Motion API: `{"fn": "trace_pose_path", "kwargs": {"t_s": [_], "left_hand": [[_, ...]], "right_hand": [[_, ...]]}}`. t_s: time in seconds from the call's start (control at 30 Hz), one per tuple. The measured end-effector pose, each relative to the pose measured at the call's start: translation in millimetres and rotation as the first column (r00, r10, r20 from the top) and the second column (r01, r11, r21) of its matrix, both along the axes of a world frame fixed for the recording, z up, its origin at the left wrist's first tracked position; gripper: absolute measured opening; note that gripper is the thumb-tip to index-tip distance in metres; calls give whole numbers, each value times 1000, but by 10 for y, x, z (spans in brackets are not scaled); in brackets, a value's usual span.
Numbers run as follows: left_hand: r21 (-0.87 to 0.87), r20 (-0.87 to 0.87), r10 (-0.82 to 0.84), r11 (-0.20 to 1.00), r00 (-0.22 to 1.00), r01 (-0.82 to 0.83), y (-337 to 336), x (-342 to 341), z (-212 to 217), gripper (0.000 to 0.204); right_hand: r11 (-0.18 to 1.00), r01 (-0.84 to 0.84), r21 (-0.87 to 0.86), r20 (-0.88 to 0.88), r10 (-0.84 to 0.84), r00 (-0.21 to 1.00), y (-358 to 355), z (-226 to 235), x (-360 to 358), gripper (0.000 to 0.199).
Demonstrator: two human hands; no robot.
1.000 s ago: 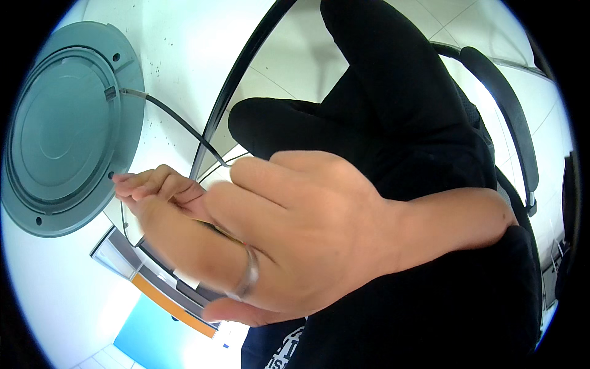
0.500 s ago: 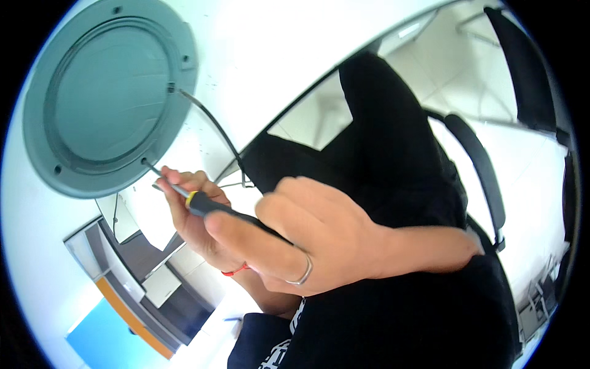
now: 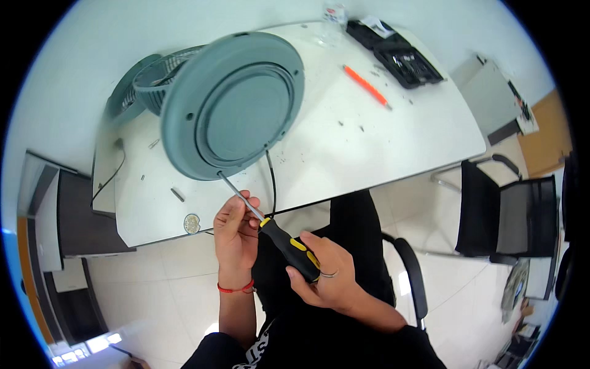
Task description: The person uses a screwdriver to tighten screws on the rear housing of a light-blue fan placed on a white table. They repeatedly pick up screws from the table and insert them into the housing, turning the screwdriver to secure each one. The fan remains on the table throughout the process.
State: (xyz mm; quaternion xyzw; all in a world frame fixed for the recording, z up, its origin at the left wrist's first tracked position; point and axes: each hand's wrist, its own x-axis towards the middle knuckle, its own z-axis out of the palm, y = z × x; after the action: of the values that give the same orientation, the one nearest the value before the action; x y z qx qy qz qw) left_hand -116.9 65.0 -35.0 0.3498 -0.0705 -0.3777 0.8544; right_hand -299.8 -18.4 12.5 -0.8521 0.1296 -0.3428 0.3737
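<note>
In my right hand [image 3: 326, 272] is the black and yellow handle of a screwdriver [image 3: 289, 244], held between thumb and fingers at its rear end. My left hand [image 3: 236, 230] pinches the metal shaft near the middle. The shaft's tip sits at a hole in the rim of a round grey-green base [image 3: 175, 144]. This base belongs to what looks like a small fan, tipped over so its underside faces me. Several holes dot the rim, and a black cable [image 3: 272, 178] hangs from its lower edge. The tip itself is hidden in the hole.
Grey-green slatted grille parts [image 3: 150, 83] lie behind the base. On the white table [image 3: 418, 138] are an orange pen-shaped tool [image 3: 367, 86], an open black tool case [image 3: 409, 64], a clear bottle [image 3: 332, 24], a round disc [image 3: 192, 223] and several small loose parts. A black chair [image 3: 510, 212] stands at right.
My view has swung and drawn back, showing more of the table. My right hand now leaves more of the screwdriver handle exposed. The tip remains at a rim hole.
</note>
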Motion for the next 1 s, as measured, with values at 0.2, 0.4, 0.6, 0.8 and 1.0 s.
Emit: {"fn": "trace_pose_path", "kwargs": {"t_s": [0.2, 0.4, 0.6, 0.8, 1.0], "left_hand": [[190, 91, 29, 981, 995, -46, 20, -22, 161, 17], [193, 800, 274, 725, 534, -661, 22, 268, 287, 47], [130, 879, 190, 787, 437, -603, -80, 557, 407, 50], [128, 865, 214, 780, 453, -613, -52, 542, 390, 46], [139, 860, 219, 767, 460, -626, -48, 537, 387, 44]], "right_hand": [[998, -22, -54, 35, 24, 999, 39, 11, 41, 52], [999, -25, -44, -9, 24, 1000, 82, 28, 35, 49], [997, -3, 81, 18, 1, 1000, 138, 6, 24, 42], [962, 39, 269, -23, -34, 999, 231, 18, 9, 39], [855, 73, 514, -64, -46, 997, 320, -3, -9, 39]]}}
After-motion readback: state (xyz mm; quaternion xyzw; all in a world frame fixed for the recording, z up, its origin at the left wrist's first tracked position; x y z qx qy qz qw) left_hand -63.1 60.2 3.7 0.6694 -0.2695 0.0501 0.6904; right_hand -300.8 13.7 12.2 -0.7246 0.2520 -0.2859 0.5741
